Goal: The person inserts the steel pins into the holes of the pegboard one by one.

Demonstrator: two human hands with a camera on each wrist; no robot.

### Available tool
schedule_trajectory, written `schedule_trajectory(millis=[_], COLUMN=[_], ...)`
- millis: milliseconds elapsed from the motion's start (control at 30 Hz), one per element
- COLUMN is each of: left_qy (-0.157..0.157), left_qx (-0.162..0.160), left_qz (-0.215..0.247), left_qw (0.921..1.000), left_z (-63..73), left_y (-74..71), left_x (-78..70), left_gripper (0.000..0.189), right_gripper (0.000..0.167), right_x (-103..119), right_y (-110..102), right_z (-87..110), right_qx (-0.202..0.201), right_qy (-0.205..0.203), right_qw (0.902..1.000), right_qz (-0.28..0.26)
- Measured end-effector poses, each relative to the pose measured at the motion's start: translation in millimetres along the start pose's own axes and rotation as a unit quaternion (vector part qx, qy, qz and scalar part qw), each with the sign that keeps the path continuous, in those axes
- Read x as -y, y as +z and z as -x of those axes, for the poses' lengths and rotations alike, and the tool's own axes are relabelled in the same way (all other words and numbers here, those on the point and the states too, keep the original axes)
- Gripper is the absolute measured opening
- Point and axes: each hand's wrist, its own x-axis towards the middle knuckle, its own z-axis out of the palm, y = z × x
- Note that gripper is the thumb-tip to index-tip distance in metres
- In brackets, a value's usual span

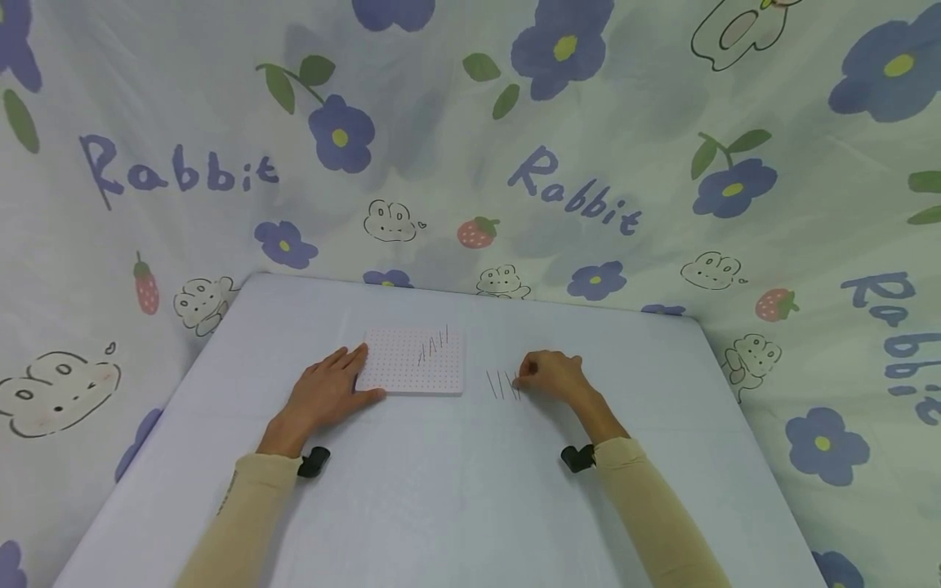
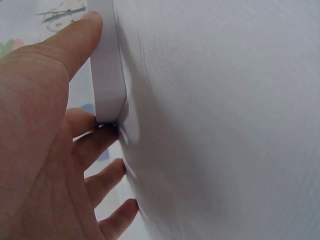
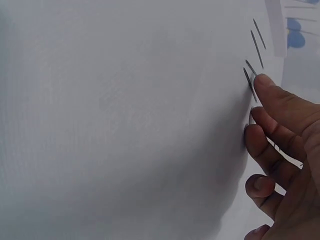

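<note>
A white board (image 1: 393,371) with a grid of small holes lies on the table. Several thin dark needles (image 1: 447,333) stand up in a slanting row toward its right side. My left hand (image 1: 327,392) rests against the board's near left corner, fingers spread along the left side and thumb on the near edge (image 2: 107,75). To the right of the board, several more needles (image 1: 492,384) lie in a loose row. Over the rightmost ones, my right hand (image 1: 555,377) reaches down with bent fingers. Its thumb touches a needle (image 3: 251,65), and a gap shows between thumb and index finger.
A white cloth covers the table (image 1: 456,490). Behind and beside it hangs a curtain (image 1: 426,163) printed with flowers, rabbits and strawberries. Both wrists wear a small black camera (image 1: 314,463).
</note>
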Motion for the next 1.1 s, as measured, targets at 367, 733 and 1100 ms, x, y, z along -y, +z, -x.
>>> schedule_trajectory(millis=[367,733,1100], left_qy=[0.004,0.004,-0.005], left_qx=[-0.001,-0.008,0.005], left_qz=[0.000,0.000,0.005], left_qw=[1.0000,1.0000,1.0000], left_z=[0.0,-0.2,-0.6], left_y=[-0.1,0.0,-0.9], left_x=[0.0,-1.3,-1.4], left_gripper=[0.094,0.094,0.094], right_gripper=[0.017,0.009,0.010], right_x=[-1.8,-1.6,3.0], right_y=[1.2,-1.0,-1.6], right_z=[-0.4,-0.1,0.5], right_qx=[0.017,0.015,0.002], right_qy=[0.001,-0.006,-0.012], right_qw=[0.9998,0.9998,0.9994], right_qz=[-0.007,-0.009,0.033])
